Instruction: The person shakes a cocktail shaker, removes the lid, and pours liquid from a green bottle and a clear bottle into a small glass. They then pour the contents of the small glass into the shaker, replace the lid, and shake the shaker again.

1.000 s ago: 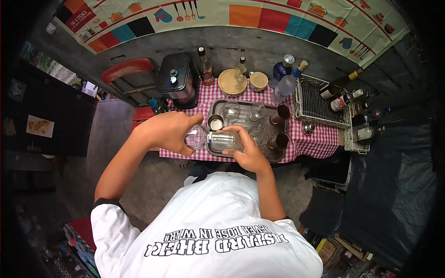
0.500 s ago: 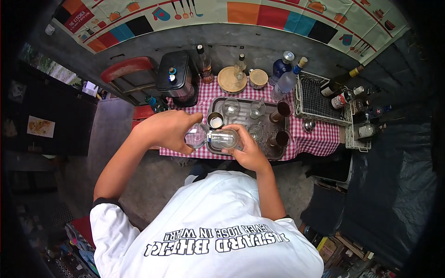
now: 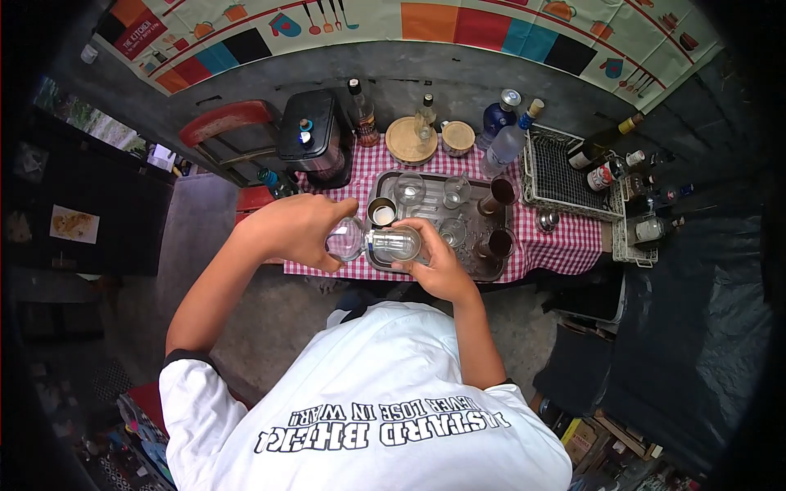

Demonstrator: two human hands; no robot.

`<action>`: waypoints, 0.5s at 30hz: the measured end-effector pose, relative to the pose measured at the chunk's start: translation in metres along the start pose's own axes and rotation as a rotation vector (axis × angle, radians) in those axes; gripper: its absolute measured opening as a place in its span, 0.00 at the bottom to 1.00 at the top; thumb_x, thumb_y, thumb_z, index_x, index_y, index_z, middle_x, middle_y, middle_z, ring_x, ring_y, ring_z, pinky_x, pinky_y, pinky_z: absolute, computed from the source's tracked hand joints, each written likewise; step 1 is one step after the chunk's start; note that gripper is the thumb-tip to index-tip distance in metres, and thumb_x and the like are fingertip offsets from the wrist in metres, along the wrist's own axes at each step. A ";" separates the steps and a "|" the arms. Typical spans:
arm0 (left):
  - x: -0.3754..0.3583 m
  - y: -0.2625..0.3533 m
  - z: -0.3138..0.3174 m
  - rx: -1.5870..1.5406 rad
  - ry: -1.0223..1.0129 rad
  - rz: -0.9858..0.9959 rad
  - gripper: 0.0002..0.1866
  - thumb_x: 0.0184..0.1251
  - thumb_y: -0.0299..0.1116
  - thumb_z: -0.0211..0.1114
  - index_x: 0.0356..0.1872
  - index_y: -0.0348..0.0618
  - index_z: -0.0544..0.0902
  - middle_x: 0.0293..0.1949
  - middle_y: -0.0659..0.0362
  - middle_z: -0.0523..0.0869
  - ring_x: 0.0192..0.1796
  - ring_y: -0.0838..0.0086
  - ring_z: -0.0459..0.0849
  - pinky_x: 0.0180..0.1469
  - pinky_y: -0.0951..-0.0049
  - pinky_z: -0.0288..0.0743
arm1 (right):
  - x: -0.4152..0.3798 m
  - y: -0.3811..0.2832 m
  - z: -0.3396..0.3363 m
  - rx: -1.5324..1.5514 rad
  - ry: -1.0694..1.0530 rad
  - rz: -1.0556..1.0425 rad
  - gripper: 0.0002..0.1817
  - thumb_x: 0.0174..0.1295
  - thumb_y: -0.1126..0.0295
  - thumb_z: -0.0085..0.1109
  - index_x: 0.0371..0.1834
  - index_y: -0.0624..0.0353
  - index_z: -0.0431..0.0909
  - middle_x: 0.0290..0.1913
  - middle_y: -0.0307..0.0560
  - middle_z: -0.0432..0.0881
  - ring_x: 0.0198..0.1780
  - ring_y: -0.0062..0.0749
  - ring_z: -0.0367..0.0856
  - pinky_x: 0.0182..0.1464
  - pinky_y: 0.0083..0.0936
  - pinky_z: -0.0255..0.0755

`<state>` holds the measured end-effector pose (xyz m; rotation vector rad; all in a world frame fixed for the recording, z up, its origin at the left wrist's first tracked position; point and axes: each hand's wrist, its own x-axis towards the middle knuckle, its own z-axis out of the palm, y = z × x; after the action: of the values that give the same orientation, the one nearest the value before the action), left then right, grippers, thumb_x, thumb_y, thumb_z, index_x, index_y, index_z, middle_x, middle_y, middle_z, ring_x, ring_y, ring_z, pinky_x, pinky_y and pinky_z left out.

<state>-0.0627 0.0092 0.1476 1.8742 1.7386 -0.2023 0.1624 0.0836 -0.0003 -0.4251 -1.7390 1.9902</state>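
Note:
My left hand (image 3: 304, 233) is wrapped round a clear, rounded glass vessel (image 3: 347, 239), and the checked cloth shows through it. My right hand (image 3: 442, 268) grips a clear drinking glass (image 3: 401, 244) lying nearly sideways. The two pieces meet end to end in this view, over the front left of the grey metal tray (image 3: 481, 275). Just beyond them on the tray is a dark-rimmed cup (image 3: 381, 212) with a pale inside. Clear glasses (image 3: 409, 189) and two dark brown tumblers (image 3: 496, 244) also stand on the tray.
A red-and-white checked cloth (image 3: 565, 247) covers the table. Behind the tray are a black dispenser (image 3: 311, 135), several bottles (image 3: 501, 151) and wooden-lidded jars (image 3: 409, 141). A wire basket (image 3: 565, 196) stands to the right, with a small metal-topped jar (image 3: 548, 220) near it. A red chair (image 3: 228, 121) is at left.

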 end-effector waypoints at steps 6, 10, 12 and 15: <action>-0.001 -0.001 0.000 -0.006 -0.002 0.001 0.32 0.40 0.39 0.78 0.48 0.37 0.73 0.25 0.46 0.82 0.33 0.49 0.84 0.37 0.55 0.74 | 0.001 0.002 0.002 0.018 -0.003 -0.013 0.30 0.58 0.81 0.67 0.64 0.59 0.67 0.60 0.46 0.75 0.65 0.32 0.75 0.69 0.35 0.70; -0.001 -0.003 0.001 0.002 0.017 0.024 0.32 0.40 0.38 0.78 0.47 0.37 0.73 0.24 0.46 0.81 0.32 0.49 0.84 0.37 0.55 0.74 | 0.001 0.003 0.003 0.019 -0.006 -0.009 0.31 0.57 0.82 0.68 0.64 0.59 0.67 0.60 0.46 0.75 0.65 0.33 0.75 0.69 0.35 0.70; -0.002 -0.004 0.002 -0.001 0.021 0.026 0.32 0.41 0.38 0.77 0.47 0.37 0.73 0.24 0.46 0.81 0.32 0.49 0.84 0.37 0.55 0.74 | 0.002 0.003 0.003 0.016 -0.004 -0.011 0.31 0.57 0.82 0.68 0.64 0.59 0.67 0.60 0.46 0.75 0.65 0.33 0.75 0.68 0.35 0.70; -0.001 -0.006 0.002 -0.002 0.035 0.037 0.33 0.40 0.38 0.78 0.48 0.37 0.73 0.25 0.46 0.82 0.33 0.49 0.84 0.37 0.55 0.75 | 0.003 0.001 0.003 0.021 -0.007 -0.010 0.31 0.57 0.83 0.67 0.64 0.59 0.67 0.60 0.46 0.75 0.65 0.33 0.75 0.68 0.35 0.71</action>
<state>-0.0681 0.0071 0.1442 1.9172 1.7249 -0.1542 0.1584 0.0822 -0.0005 -0.4017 -1.7190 2.0033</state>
